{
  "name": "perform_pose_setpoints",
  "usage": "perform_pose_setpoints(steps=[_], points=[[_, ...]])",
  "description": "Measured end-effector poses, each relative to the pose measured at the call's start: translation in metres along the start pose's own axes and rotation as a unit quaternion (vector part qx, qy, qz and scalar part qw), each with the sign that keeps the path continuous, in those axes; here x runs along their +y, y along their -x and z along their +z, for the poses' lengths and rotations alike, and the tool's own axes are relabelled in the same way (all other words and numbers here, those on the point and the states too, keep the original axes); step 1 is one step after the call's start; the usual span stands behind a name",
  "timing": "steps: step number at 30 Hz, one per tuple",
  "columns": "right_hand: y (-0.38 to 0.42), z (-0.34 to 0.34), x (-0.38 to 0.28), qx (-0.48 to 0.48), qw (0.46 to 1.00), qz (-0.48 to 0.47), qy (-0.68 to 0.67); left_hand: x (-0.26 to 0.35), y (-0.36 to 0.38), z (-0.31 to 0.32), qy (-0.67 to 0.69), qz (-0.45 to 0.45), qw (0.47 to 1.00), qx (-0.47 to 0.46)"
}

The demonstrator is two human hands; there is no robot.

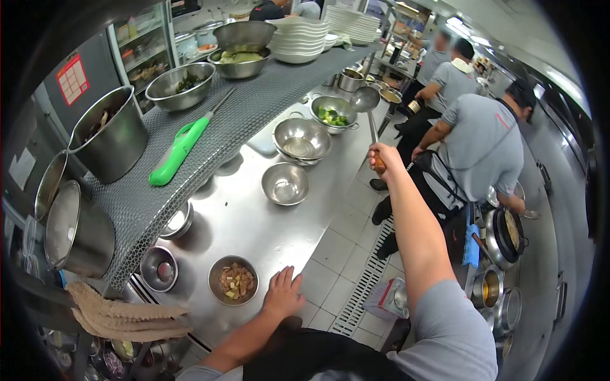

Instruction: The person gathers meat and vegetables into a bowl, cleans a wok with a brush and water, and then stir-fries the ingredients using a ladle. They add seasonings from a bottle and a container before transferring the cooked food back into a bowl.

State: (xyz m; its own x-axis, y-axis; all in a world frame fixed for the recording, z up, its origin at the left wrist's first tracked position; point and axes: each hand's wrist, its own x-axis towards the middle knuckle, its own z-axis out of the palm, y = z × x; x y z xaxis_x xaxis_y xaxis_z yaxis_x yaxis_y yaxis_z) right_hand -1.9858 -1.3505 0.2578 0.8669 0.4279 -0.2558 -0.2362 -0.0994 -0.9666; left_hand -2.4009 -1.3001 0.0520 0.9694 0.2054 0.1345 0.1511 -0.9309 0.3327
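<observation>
My right hand (pixel 385 157) is stretched far forward, its fingers wrapped round the wooden handle of a metal ladle (pixel 365 100). The ladle's round bowl points away from me, near the far end of the steel counter (pixel 235 206). My left hand (pixel 283 291) lies flat on the counter's edge, fingers spread, holding nothing. Just left of it is a steel bowl (pixel 212 289) with chopped brownish and yellowish pieces (pixel 236 281). Farther up stand a bare steel bowl (pixel 284 184), a larger steel basin (pixel 301 138) and a colander-like bowl (pixel 346 128) with green broccoli (pixel 332 116).
A raised mesh-covered shelf (pixel 210 124) on the left bears a green gas lighter (pixel 183 149), a deep pot (pixel 111 149), bowls and stacked white plates (pixel 297 41). Co-workers, the nearest in a grey shirt (pixel 483 127), stand across the aisle by a wok (pixel 499 238).
</observation>
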Motion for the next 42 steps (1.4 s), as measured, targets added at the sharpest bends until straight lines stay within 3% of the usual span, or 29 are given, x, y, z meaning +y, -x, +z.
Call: perform_pose_setpoints(steps=[1, 2, 5, 9, 15, 21, 24, 30, 35, 37, 38, 41, 42], points=[[0.013, -0.011, -0.001, -0.049, 0.984, 0.039, -0.168, 0.0, 0.001, 0.001, 0.0, -0.005, 1.0, -0.005], [0.027, -0.022, 0.0, -0.07, 0.967, 0.063, -0.235, 0.0, 0.002, 0.001, -0.002, 0.005, 1.0, -0.007], [0.085, -0.07, 0.029, -0.148, 0.923, 0.079, -0.345, 0.0, -0.001, -0.001, 0.01, 0.009, 1.0, -0.006], [0.22, -0.137, 0.081, -0.141, 0.899, 0.054, -0.411, 0.001, 0.001, 0.0, 0.051, 0.009, 0.999, -0.01], [0.458, -0.235, 0.121, 0.059, 0.946, 0.072, -0.311, 0.003, 0.001, 0.008, 0.032, 0.023, 0.999, 0.016], [0.632, -0.292, 0.126, 0.359, 0.898, 0.058, -0.248, 0.005, 0.002, 0.018, -0.053, 0.04, 0.998, 0.02], [0.68, -0.339, 0.138, 0.472, 0.861, 0.017, -0.186, 0.017, -0.01, 0.034, -0.116, 0.086, 0.986, 0.079], [0.714, -0.493, 0.162, 0.581, 0.808, -0.014, -0.099, 0.179, -0.017, -0.006, -0.074, 0.067, 0.991, -0.092], [0.679, -0.646, 0.169, 0.633, 0.773, 0.002, -0.043, 0.319, 0.007, -0.05, -0.039, -0.003, 0.971, -0.237], [0.653, -0.701, 0.179, 0.643, 0.765, 0.045, -0.016, 0.353, 0.024, -0.06, -0.024, -0.039, 0.956, -0.291], [0.637, -0.74, 0.201, 0.649, 0.755, 0.075, 0.061, 0.35, 0.036, -0.051, 0.02, -0.024, 0.939, -0.343], [0.609, -0.774, 0.212, 0.618, 0.739, 0.199, 0.179, 0.343, 0.052, -0.017, 0.004, -0.037, 0.938, -0.344], [0.603, -0.783, 0.218, 0.61, 0.743, 0.222, 0.164, 0.34, 0.056, -0.006, -0.002, -0.039, 0.937, -0.347]])
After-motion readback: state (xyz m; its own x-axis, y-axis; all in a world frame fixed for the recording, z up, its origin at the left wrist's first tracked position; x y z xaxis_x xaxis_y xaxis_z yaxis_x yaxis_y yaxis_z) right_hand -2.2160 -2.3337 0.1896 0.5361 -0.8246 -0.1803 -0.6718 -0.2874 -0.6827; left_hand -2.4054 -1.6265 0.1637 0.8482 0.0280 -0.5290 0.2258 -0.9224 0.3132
